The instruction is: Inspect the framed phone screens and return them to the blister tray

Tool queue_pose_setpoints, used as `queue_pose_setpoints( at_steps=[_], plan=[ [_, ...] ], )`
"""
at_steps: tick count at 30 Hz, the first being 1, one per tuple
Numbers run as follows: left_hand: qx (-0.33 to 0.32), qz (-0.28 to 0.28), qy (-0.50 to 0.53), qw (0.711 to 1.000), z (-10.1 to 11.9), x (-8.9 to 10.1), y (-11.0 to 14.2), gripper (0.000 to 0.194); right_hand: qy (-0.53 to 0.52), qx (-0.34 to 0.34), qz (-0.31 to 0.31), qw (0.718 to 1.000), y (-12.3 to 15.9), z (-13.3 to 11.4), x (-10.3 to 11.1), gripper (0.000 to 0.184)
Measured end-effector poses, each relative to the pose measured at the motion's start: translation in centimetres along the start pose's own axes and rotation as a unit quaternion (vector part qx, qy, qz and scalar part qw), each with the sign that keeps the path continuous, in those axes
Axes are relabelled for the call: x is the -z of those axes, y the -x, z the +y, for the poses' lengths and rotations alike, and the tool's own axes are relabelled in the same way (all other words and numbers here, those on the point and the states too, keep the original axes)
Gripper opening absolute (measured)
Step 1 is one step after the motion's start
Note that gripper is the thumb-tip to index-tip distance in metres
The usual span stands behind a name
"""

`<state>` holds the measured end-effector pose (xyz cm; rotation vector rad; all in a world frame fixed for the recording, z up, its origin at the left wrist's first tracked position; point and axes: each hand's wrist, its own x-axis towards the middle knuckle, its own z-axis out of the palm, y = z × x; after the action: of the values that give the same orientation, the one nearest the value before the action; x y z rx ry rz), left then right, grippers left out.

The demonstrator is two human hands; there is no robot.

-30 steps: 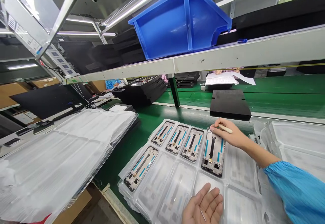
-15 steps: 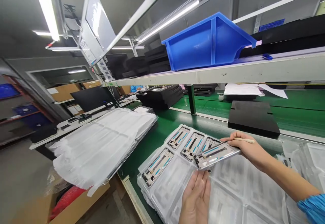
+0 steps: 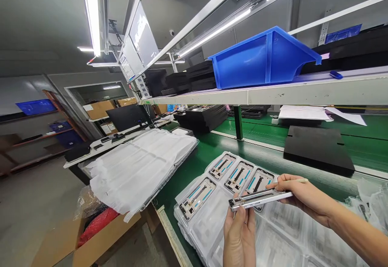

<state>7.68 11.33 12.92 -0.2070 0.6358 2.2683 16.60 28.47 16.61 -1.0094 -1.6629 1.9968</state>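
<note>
A silver phone frame [image 3: 260, 199] is held edge-on above a clear plastic tray [image 3: 273, 238] on the green bench. My right hand [image 3: 303, 196] grips its right end and also pinches a thin pale stick [image 3: 295, 182]. My left hand [image 3: 241, 234] comes up from below, and its fingertips close on the frame's left end. Several more phone frames [image 3: 238, 176] with blue strips lie in the tray's pockets just behind.
A stack of white clear trays [image 3: 142, 166] lies to the left. A black foam pad [image 3: 317, 148] sits on the green conveyor behind. A blue bin [image 3: 263, 59] stands on the overhead shelf. An open cardboard box [image 3: 87, 234] is on the floor at lower left.
My right hand lifted one frame out of the tray and turned it from flat to edge-on. My left hand went from open palm-up to gripping the frame's left end. The view swung left.
</note>
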Motion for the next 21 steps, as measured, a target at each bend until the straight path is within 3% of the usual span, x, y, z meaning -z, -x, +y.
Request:
queue_pose_setpoints(
  at_steps=[4,7,11,13,15,17,19,21],
  plan=[
    [0.013,0.045,0.031,0.998,0.6,-1.6,-0.2,0.016,0.015,0.013,0.030,0.999,0.4,-0.6,-0.5,0.018],
    [0.011,0.066,0.058,0.996,1.3,-2.3,-0.3,0.008,0.051,0.052,0.119,0.990,0.2,-0.6,-0.3,0.023],
    [-0.009,0.091,0.050,0.995,2.1,-2.3,-0.6,0.014,0.122,0.151,0.283,0.939,0.6,-0.4,-0.5,0.024],
    [-0.014,0.097,0.045,0.994,2.2,-2.1,-0.7,0.016,0.172,0.274,0.297,0.899,1.2,-0.3,-1.2,0.022],
    [-0.014,0.099,0.044,0.994,2.1,-1.9,-0.8,0.015,0.255,0.427,0.211,0.842,2.0,0.0,-2.4,0.019],
    [-0.008,0.096,0.042,0.994,1.8,-1.7,-0.8,0.013,0.360,0.507,0.054,0.781,2.7,0.7,-3.7,0.018],
    [0.002,0.087,0.039,0.995,1.4,-1.6,-0.7,0.009,0.445,0.494,-0.076,0.743,3.2,1.5,-4.7,0.021],
    [0.017,0.073,0.036,0.997,1.0,-1.5,-0.4,0.008,0.500,0.466,-0.143,0.716,3.4,2.4,-5.4,0.021]
  ],
)
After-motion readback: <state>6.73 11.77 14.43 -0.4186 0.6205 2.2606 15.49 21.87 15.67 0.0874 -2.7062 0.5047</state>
